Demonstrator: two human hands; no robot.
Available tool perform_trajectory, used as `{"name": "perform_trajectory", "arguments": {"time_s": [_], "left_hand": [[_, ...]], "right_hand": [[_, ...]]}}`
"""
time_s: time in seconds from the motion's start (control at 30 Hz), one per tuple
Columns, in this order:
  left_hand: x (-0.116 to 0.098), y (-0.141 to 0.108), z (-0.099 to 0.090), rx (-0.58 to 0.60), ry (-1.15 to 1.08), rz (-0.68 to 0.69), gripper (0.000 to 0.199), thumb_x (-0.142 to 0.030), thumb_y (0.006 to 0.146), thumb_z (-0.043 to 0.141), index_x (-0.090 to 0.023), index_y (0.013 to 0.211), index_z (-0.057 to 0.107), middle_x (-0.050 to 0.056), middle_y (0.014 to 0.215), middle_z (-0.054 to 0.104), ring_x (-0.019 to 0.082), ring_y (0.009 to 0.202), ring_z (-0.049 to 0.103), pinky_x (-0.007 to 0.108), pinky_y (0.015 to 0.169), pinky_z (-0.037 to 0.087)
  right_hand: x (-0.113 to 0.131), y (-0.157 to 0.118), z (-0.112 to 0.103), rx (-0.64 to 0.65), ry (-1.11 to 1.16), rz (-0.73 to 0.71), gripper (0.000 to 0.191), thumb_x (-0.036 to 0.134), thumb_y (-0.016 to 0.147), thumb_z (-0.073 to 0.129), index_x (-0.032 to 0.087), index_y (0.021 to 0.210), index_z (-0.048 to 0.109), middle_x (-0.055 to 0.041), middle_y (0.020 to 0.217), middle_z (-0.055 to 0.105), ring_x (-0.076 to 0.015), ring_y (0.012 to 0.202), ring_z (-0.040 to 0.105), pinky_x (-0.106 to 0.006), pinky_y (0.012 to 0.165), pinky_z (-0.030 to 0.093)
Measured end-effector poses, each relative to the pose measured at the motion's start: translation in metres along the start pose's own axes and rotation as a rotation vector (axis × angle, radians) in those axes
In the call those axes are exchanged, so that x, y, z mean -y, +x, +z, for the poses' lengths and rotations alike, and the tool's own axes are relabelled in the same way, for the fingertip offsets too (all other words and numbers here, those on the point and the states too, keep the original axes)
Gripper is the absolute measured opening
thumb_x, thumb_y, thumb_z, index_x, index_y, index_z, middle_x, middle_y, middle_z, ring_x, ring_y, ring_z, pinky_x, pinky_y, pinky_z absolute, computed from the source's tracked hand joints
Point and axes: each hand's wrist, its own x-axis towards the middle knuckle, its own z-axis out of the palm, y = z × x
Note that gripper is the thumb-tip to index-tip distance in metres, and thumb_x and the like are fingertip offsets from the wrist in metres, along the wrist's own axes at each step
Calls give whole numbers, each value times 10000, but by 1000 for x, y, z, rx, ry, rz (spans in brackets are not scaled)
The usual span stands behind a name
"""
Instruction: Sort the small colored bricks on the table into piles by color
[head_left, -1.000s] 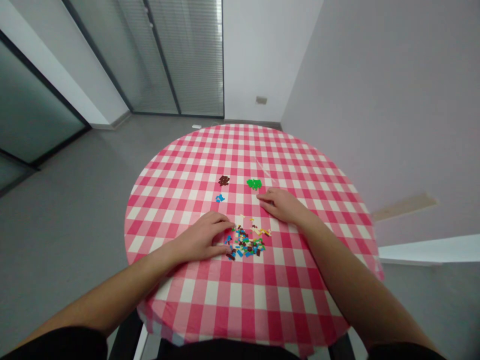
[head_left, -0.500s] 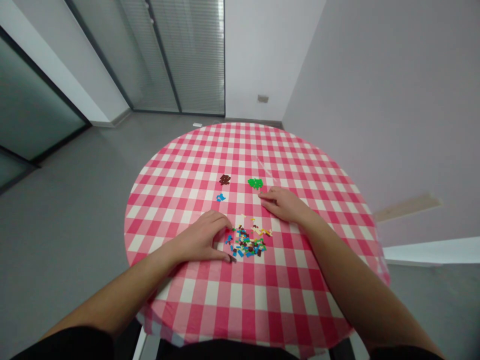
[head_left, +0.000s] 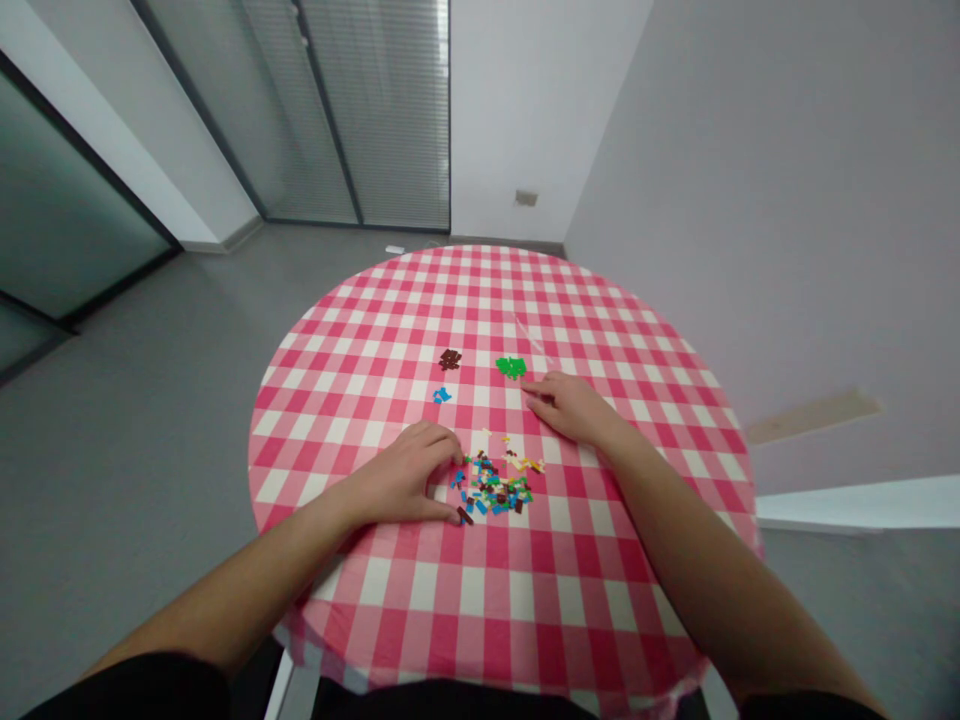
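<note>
My left hand (head_left: 411, 473) rests on the tablecloth at the left edge of a mixed heap of small toy bricks (head_left: 495, 490) in blue, brown, green, yellow and white. Its thumb and fingers are spread apart, the thumb beside a dark brown brick (head_left: 465, 516). My right hand (head_left: 570, 408) lies just below and right of a pile of green bricks (head_left: 512, 368), its index finger stretched toward them and nothing visible in it. A brown brick pile (head_left: 450, 360) lies farther left, with a few blue bricks (head_left: 442, 396) nearer to me.
All this sits on a round table with a red-and-white checked cloth (head_left: 480, 290). A clear strip-like mark (head_left: 532, 338) shows beyond the green pile. Behind the table are a wall (head_left: 517, 110) and glass panels (head_left: 390, 120).
My right hand has shifted slightly right, its fingertips drawing a little closer together. The left thumb has moved slightly off the brown brick, which shows more fully.
</note>
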Motion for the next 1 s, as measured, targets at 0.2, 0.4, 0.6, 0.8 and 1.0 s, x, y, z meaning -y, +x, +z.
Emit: {"name": "perform_trajectory", "arguments": {"time_s": [0.2,0.4,0.6,0.8,1.0], "left_hand": [[-2,0,0,-1,8,-24,599,-621,672,760,-216,1053,540,76,1089,582,270,1020,508,413,905,420],[-6,2,2,-9,39,-64,607,-629,656,767,-206,1026,540,80,1060,580,273,993,509,410,876,419],[-6,4,6,-34,74,-81,568,-613,684,756,-207,1020,544,84,1049,579,274,977,507,416,853,420],[-5,6,9,-86,114,-120,479,-569,726,743,-208,973,548,71,993,586,258,926,520,403,823,420],[1,8,7,-166,121,-159,425,-512,727,769,-208,946,567,55,970,607,247,922,537,401,830,417]], "right_hand": [[4,5,0,21,-9,68,362,323,956,443,171,1193,670,-141,963,677,-251,874,615,-362,745,466],[11,3,-8,28,127,65,273,293,901,530,187,1095,691,-112,979,708,-223,848,630,-342,743,467],[34,-16,-34,393,400,100,43,233,774,650,194,792,653,-24,721,697,-154,623,615,-255,542,419],[55,-21,-39,479,391,26,91,143,710,658,201,745,597,7,668,643,-129,561,564,-231,486,360],[59,-17,-26,520,637,-16,80,174,767,647,189,842,622,10,666,666,-128,597,620,-222,534,434]]}}
